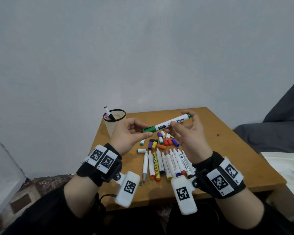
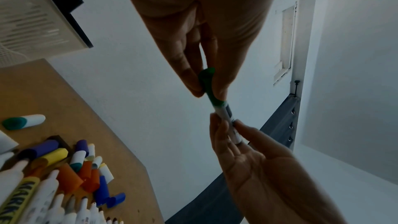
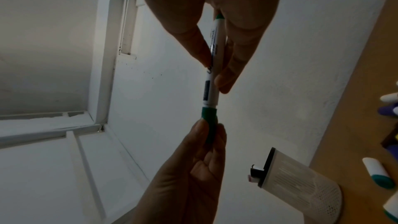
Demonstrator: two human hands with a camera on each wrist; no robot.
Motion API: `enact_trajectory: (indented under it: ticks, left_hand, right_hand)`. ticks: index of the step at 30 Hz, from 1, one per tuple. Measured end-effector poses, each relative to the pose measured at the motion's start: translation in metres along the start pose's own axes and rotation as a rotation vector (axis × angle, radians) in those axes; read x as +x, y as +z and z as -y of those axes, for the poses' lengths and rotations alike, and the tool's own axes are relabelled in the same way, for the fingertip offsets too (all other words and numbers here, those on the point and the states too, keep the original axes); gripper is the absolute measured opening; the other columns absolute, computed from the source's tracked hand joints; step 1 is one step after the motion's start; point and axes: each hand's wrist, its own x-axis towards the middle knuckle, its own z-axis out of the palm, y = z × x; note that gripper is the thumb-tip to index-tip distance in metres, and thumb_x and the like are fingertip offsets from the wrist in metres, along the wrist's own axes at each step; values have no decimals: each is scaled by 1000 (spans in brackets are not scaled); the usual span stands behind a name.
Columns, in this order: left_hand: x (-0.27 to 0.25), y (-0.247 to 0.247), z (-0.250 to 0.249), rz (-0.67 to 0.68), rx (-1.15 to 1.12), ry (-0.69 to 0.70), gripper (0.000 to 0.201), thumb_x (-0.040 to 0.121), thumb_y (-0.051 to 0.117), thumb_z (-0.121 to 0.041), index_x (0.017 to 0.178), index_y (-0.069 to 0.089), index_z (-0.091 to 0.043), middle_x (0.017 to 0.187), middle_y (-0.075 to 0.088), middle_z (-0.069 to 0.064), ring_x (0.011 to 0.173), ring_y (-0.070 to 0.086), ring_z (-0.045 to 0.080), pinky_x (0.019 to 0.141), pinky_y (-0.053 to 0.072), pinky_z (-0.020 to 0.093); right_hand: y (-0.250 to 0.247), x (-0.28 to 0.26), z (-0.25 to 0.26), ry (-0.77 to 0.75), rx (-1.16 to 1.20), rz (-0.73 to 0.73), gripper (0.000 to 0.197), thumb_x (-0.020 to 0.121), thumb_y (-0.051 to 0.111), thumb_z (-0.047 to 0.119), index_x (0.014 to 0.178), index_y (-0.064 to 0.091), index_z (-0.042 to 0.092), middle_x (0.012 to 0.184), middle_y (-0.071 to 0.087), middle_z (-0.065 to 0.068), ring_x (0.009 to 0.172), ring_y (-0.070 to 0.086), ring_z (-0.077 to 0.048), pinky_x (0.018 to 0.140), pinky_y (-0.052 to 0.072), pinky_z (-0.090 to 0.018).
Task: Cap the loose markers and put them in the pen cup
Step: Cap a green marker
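A green whiteboard marker (image 1: 170,124) is held level above the table between both hands. My left hand (image 1: 129,133) pinches its green cap (image 1: 149,129), which sits on the marker's end (image 2: 212,91). My right hand (image 1: 188,131) pinches the white barrel (image 3: 213,67) near its green tail. The mesh pen cup (image 1: 115,122) stands at the table's back left corner with one marker inside. Several uncapped markers (image 1: 166,164) lie in a row near the front. Several loose caps (image 1: 161,141) are scattered behind them.
The wooden table (image 1: 227,155) stands against a pale wall. A dark grey bed or sofa (image 1: 278,131) is on the right, with white cloth or paper (image 1: 285,165) below it. Patterned floor (image 1: 32,189) shows at the left.
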Motion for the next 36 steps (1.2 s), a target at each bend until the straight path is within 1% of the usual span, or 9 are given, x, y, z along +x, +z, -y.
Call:
enact_trajectory:
  ticks: [4, 8, 11, 18, 24, 27, 29, 32, 36]
  left_hand:
    - [-6, 2, 5, 8, 6, 4, 25, 71, 75, -2, 86, 69, -21, 89, 71, -3, 86, 69, 10, 80, 55, 23]
    - [-12, 4, 3, -14, -9, 40, 25, 73, 71, 2, 88, 70, -17, 86, 70, 1, 72, 67, 3, 70, 54, 16]
    - [-13, 4, 2, -34, 23, 88, 25, 74, 70, 5, 89, 69, -15, 83, 69, 2, 66, 63, 0, 63, 51, 13]
    - [-16, 3, -2, -24, 29, 112, 26, 75, 66, 10, 86, 68, -13, 76, 67, 0, 60, 63, 0, 57, 47, 10]
    - [-14, 0, -9, -21, 0, 164, 28, 75, 65, 12, 84, 68, -14, 75, 67, -1, 59, 63, 4, 56, 47, 11]
    - [-13, -2, -11, 3, 6, 169, 27, 76, 65, 10, 85, 68, -15, 77, 67, 0, 60, 64, 5, 57, 48, 12]
    - [-12, -4, -12, 1, 9, 161, 27, 76, 65, 9, 85, 68, -16, 78, 68, 0, 60, 64, 5, 57, 48, 13]
    - [-8, -10, -14, -16, 33, 147, 26, 77, 67, 6, 86, 68, -18, 78, 69, -2, 62, 66, 7, 58, 50, 15]
    - [1, -25, -19, -36, 121, 164, 25, 76, 69, 2, 86, 68, -20, 81, 70, -1, 66, 66, 8, 62, 52, 17]
  right_hand:
    - [6, -9, -5, -41, -64, 28, 32, 88, 55, -5, 107, 43, 18, 82, 66, -12, 77, 70, -28, 79, 58, -36]
    - [10, -16, -10, -108, -100, 23, 33, 89, 55, -2, 112, 39, 15, 89, 64, -17, 75, 70, -24, 71, 59, -29]
    - [15, -23, -13, -157, -96, 16, 33, 89, 55, -2, 111, 37, 15, 90, 63, -15, 78, 69, -23, 73, 58, -31]
    - [23, -31, -19, -228, -107, -6, 34, 89, 54, -4, 105, 36, 20, 83, 62, -7, 77, 68, -20, 78, 57, -40]
    - [30, -35, -13, -319, -134, 6, 37, 90, 52, -6, 100, 33, 25, 83, 61, -7, 71, 66, -17, 75, 56, -36]
    - [31, -33, -9, -315, -134, 22, 36, 90, 52, -5, 103, 33, 22, 82, 60, -4, 70, 66, -15, 73, 56, -34]
    - [32, -29, -6, -298, -134, 51, 35, 90, 52, -6, 107, 32, 18, 81, 58, -2, 70, 66, -15, 71, 57, -27]
    - [31, -18, -1, -242, -126, 103, 34, 90, 52, -5, 110, 32, 14, 87, 56, -10, 74, 68, -20, 72, 57, -23]
    - [28, -2, 6, -159, -213, 143, 29, 90, 55, -1, 111, 40, 11, 97, 62, -21, 80, 70, -23, 77, 58, -27]
